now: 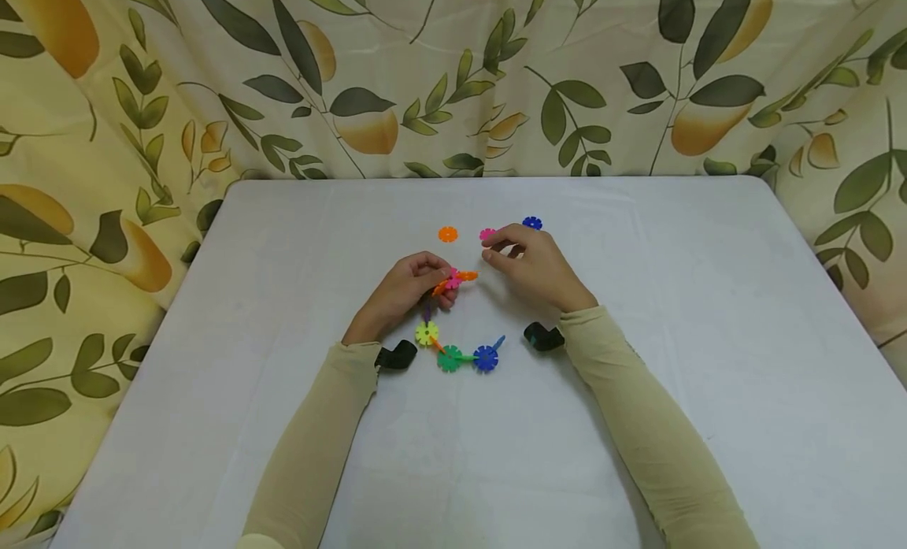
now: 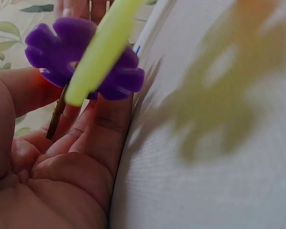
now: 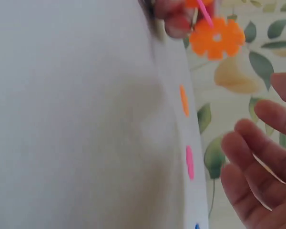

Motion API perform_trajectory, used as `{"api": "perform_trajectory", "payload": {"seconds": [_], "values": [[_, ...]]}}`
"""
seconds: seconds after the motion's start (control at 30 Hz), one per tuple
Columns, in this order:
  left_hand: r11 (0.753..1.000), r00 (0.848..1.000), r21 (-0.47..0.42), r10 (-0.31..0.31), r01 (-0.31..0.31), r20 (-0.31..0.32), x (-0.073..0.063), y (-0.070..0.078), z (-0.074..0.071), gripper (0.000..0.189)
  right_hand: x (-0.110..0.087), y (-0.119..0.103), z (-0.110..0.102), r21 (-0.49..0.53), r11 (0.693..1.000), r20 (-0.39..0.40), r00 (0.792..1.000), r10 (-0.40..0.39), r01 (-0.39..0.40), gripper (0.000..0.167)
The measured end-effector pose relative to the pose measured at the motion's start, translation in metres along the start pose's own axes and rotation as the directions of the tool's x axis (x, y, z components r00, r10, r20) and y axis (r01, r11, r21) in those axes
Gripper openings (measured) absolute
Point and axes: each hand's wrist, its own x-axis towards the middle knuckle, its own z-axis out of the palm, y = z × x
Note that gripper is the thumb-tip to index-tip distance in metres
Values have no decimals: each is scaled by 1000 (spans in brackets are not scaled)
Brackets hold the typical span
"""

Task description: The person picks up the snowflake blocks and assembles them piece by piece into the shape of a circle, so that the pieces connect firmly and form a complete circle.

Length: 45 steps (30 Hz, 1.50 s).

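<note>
My left hand (image 1: 402, 291) pinches the upper end of a chain of slotted plastic discs, near a pink disc (image 1: 453, 279) and an orange disc (image 1: 468, 276). Below the fingers the chain curves through a yellow disc (image 1: 427, 333), a green disc (image 1: 449, 358) and a blue disc (image 1: 486, 358) close over the tabletop. A purple disc (image 2: 62, 52) of the chain shows large by the palm in the left wrist view. My right hand (image 1: 538, 265) hovers with nothing between its relaxed, parted fingers, close to a loose pink disc (image 1: 486, 234) that it partly overlaps in the head view.
A loose orange disc (image 1: 448, 234) and a loose dark blue disc (image 1: 532, 222) lie on the white table (image 1: 638, 454) beyond the hands. Black wrist straps (image 1: 543, 336) stick out beside both sleeves. Behind the table's far edge hangs a leaf-patterned curtain (image 1: 439, 76).
</note>
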Motion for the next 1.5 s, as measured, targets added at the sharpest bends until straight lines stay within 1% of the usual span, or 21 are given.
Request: {"api": "perform_trajectory", "payload": {"seconds": [0.17, 0.33, 0.47, 0.63, 0.77, 0.87, 0.93, 1.0, 1.07, 1.13, 1.23, 1.37, 1.5], "values": [[1000, 1000, 5, -16, 15, 1, 1, -1, 1, 20, 4, 13, -11, -12, 998, -33, 997, 66, -66, 34], [1000, 1000, 6, -10, 10, 10, 0, -1, 2, 21, 6, 22, -23, -20, 991, -23, 991, 128, -129, 45], [1000, 1000, 2, 7, -7, 17, 0, 0, 3, 20, 8, 30, -34, -56, 983, 12, 984, 177, -177, 53], [1000, 999, 6, 19, -19, 26, 1, 1, 4, 19, 7, 42, -45, -136, 966, 80, 969, 232, -220, 64], [1000, 999, 4, 26, -26, 33, 1, 3, 5, 18, 6, 50, -48, -160, 958, 145, 955, 260, -237, 68], [1000, 999, 0, 30, -30, 37, 0, 4, 5, 18, 6, 53, -47, -177, 953, 164, 947, 277, -247, 68], [999, 999, -9, 32, -31, 36, 0, 4, 4, 17, 6, 54, -46, -175, 949, 147, 946, 290, -263, 66], [999, 999, -17, 27, -27, 31, -1, 4, 4, 16, 5, 55, -44, -164, 948, 102, 951, 291, -272, 62], [999, 999, -25, 23, -22, 25, -1, 4, 3, 16, 4, 56, -43, -130, 955, 34, 961, 275, -268, 55], [999, 999, -29, 23, -22, 24, -1, 3, 3, 15, 2, 59, -41, -87, 965, -36, 969, 243, -246, 47], [999, 999, -29, 32, -31, 30, -1, 2, 2, 15, 0, 64, -39, -37, 976, -118, 971, 210, -215, 39], [999, 999, -33, 34, -33, 31, -1, 1, 1, 15, 2, 66, -35, -16, 979, -156, 968, 197, -202, 37], [999, 999, -38, 29, -28, 26, -1, 0, 0, 15, 3, 65, -33, -30, 974, -170, 962, 215, -223, 41]]}}
